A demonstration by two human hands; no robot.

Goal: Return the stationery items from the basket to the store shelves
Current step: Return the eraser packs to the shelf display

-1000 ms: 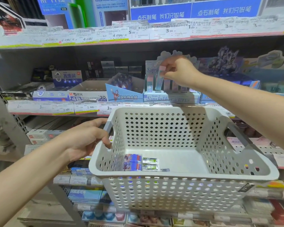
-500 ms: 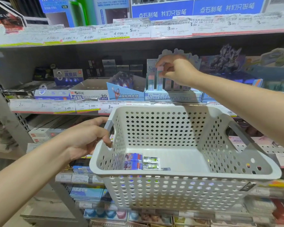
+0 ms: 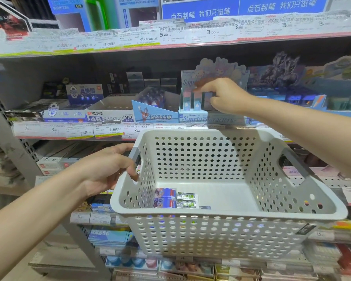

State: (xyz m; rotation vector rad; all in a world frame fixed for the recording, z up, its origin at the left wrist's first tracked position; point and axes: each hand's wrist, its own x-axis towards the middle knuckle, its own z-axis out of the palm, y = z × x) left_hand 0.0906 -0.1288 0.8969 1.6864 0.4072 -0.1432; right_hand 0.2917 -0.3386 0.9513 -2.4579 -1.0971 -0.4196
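Note:
My left hand (image 3: 107, 171) grips the left handle of a white perforated basket (image 3: 229, 217), held in front of the shelves. On the basket floor lie two blue-and-red eraser packs (image 3: 165, 198) and two small green-and-white packs (image 3: 186, 200) beside them. My right hand (image 3: 225, 96) reaches over the basket to the middle shelf. Its fingertips pinch the top of a pastel pink-and-blue stick (image 3: 198, 101), which stands in the pale blue character display box (image 3: 193, 119) among similar sticks.
Left of that box stand a blue hero-print eraser box (image 3: 154, 116) and a 4B eraser carton (image 3: 109, 117). Price tags line each shelf edge (image 3: 170, 37). Further display boxes (image 3: 288, 94) sit to the right, and packed lower shelves (image 3: 114, 238) lie under the basket.
My right hand has lowered the pastel stick down into the display box's row. The basket and my left hand have stayed almost still.

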